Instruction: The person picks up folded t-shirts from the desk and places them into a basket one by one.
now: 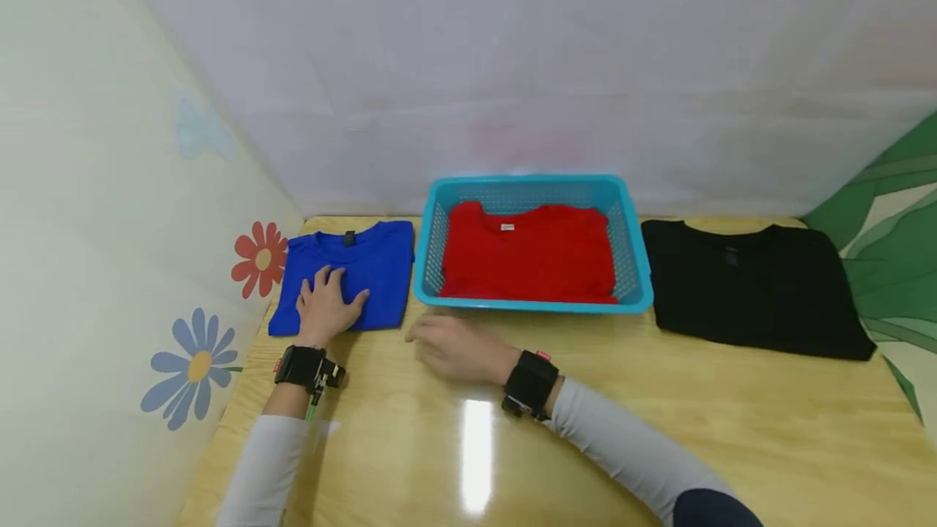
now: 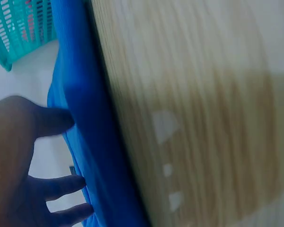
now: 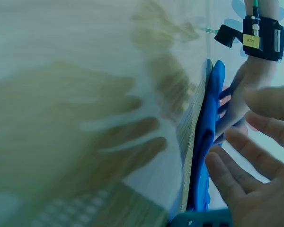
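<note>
A folded blue T-shirt (image 1: 381,283) lies at the table's left end, its neckline toward the back wall. My left hand (image 1: 326,309) rests on it with fingers spread; in the left wrist view the thumb and fingertips touch the blue cloth (image 2: 92,118). My right hand (image 1: 457,346) is over the table between the blue shirt and the basket's front edge, holding nothing. In the right wrist view its fingers (image 3: 248,161) are loosely extended, apart from the shirt. A folded red T-shirt (image 1: 530,259) lies inside the turquoise basket (image 1: 534,307).
A folded black T-shirt (image 1: 754,291) lies right of the basket, near the table's back edge. Behind the wooden table (image 1: 600,421) rises a pale wall covering (image 1: 527,63). A white wall with painted flowers (image 1: 199,366) borders the left side; green leaf shapes (image 1: 896,250) stand at the right.
</note>
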`<state>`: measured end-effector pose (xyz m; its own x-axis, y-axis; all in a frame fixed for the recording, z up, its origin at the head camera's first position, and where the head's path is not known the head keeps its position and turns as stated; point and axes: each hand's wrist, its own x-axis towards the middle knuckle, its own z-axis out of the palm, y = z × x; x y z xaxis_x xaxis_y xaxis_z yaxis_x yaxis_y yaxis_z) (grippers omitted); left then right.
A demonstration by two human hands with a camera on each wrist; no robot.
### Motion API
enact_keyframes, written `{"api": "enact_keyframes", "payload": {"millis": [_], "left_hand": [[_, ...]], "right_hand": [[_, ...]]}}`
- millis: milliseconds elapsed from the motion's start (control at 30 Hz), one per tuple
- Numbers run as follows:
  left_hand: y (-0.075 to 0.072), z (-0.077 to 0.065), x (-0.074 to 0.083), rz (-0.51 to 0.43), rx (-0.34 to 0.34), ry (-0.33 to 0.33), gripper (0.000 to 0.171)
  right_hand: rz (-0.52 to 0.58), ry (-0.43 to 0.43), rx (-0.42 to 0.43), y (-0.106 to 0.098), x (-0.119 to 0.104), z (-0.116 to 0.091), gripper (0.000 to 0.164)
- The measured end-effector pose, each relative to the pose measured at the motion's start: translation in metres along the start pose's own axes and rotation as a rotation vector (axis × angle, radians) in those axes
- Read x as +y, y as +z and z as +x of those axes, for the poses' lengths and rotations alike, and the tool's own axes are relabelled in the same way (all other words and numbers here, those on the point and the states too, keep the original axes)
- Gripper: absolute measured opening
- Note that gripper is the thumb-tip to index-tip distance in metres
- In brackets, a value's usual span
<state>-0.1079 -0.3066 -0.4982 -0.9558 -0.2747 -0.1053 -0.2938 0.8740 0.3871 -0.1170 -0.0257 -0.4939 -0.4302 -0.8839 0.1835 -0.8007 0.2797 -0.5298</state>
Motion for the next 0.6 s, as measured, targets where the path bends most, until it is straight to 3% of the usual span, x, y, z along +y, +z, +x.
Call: {"api": "enact_keyframes", "payload": {"millis": [133, 367, 600], "left_hand": [[-0.002, -0.002, -0.004, 0.049, -0.059, -0.05, 0.089], [0.003, -0.007, 0.004, 0.096, -0.221, -0.102, 0.095], [-0.013, -0.011, 0.001, 0.133, -0.219, -0.087, 0.097]], "right_hand": [[-0.101, 0.005, -0.083, 0.012, -0.001, 0.029, 0.041], [-0.327, 0.159, -0.164, 0.036, -0.003, 0.053, 0.043], [-0.5, 0.157, -0.123, 0.039, -0.013, 0.07, 0.033]]}}
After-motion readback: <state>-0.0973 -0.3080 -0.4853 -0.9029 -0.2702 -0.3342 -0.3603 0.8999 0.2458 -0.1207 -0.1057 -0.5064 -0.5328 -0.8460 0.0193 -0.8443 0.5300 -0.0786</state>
